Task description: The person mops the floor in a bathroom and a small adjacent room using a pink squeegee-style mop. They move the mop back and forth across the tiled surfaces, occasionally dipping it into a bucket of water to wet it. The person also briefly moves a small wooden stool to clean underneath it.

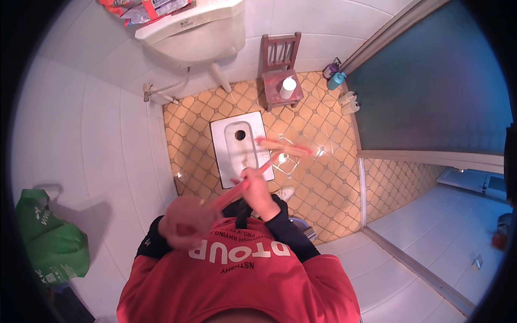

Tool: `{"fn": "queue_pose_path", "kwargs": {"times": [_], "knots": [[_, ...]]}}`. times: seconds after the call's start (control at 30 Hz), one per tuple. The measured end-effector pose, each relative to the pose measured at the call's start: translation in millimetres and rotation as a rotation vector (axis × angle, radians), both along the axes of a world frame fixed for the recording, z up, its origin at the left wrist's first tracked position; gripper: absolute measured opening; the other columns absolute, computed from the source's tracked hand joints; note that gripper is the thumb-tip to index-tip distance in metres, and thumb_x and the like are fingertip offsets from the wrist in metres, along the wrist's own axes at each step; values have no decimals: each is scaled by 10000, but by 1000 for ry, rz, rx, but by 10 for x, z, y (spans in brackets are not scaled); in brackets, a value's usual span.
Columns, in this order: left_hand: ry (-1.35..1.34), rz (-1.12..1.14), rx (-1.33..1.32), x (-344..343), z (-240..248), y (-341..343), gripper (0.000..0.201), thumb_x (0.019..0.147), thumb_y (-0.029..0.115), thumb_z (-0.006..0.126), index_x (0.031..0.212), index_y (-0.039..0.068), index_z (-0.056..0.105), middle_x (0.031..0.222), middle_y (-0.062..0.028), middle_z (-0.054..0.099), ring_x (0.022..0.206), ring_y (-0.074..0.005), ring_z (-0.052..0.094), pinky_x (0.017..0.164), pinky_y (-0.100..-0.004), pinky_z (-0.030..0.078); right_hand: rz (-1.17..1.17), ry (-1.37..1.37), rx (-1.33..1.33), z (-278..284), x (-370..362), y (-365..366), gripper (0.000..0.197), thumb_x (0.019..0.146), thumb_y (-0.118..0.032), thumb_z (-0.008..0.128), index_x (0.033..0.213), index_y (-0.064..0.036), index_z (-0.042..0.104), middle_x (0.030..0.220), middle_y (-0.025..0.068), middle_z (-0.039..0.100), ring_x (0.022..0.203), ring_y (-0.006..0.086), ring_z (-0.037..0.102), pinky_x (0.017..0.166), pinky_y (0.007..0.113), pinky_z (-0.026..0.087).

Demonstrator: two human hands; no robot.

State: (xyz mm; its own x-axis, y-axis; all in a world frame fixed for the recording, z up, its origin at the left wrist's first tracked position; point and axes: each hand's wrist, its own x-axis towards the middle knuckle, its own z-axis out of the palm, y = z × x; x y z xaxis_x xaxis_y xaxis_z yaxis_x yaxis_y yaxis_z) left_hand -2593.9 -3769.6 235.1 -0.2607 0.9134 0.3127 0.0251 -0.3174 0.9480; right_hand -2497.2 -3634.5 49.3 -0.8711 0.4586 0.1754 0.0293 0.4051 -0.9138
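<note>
I am observing that the right hand (257,191) is gripping a pink-handled floor tool (267,164); the blurred left hand (188,219) is holding its near end. The tool head (291,149) is overlapping, in view, the squat toilet's (220,145) right rim.

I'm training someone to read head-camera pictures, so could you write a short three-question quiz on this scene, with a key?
1. Which hand grips the long pink handle nearer its broom-like head?
2. True or false: nothing stands on the small wooden chair.
3. What colour is the bag by the left wall? A) yellow B) green C) black

Key:
1. The right hand; the blurred left hand is farther up.
2. False: a white cylinder stands on its seat.
3. B.
</note>
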Motion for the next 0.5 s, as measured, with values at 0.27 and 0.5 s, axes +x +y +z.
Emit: {"fn": "queue_pose_path", "kwargs": {"times": [0.27, 0.5], "knots": [[-194, 214, -237, 158, -638, -44, 87, 654, 59, 486, 589, 2, 503, 569, -70, 490, 577, -197, 488, 684, -313, 410, 316, -191, 121, -1060, 17, 118, 175, 671, -190, 659, 602, -53, 572, 601, 130, 535, 663, 309, 528, 623, 394, 411], [284, -122, -426, -90, -40, 23, 58, 572, 71, 499, 535, 31, 480, 534, -69, 484, 526, -247, 485, 536, -326, 406, 397, -188, -67, -610, -412, -285, 209, 680, -148, 638, 581, -24, 502, 613, 142, 527, 637, 314, 515, 557, 366, 401]]}}
